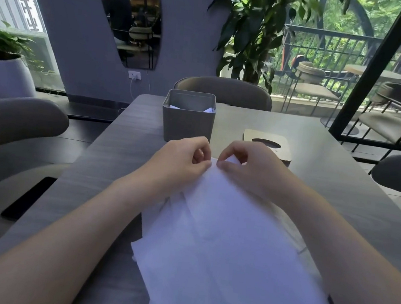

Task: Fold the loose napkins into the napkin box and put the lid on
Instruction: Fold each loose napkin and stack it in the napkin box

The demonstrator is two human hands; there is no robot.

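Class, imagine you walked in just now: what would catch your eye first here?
The white napkins spread across the near table, with the left hand and right hand both pinching the far edge of the top one. Behind stands the open grey napkin box; its lid lies to its right.

Grey wall (77,38), chairs (224,90), balcony window (330,54).

Pretty clearly a cafe: several dark tables (319,153) are ringed by matching chairs (224,90), more seating (311,87) is seen on the railed terrace.
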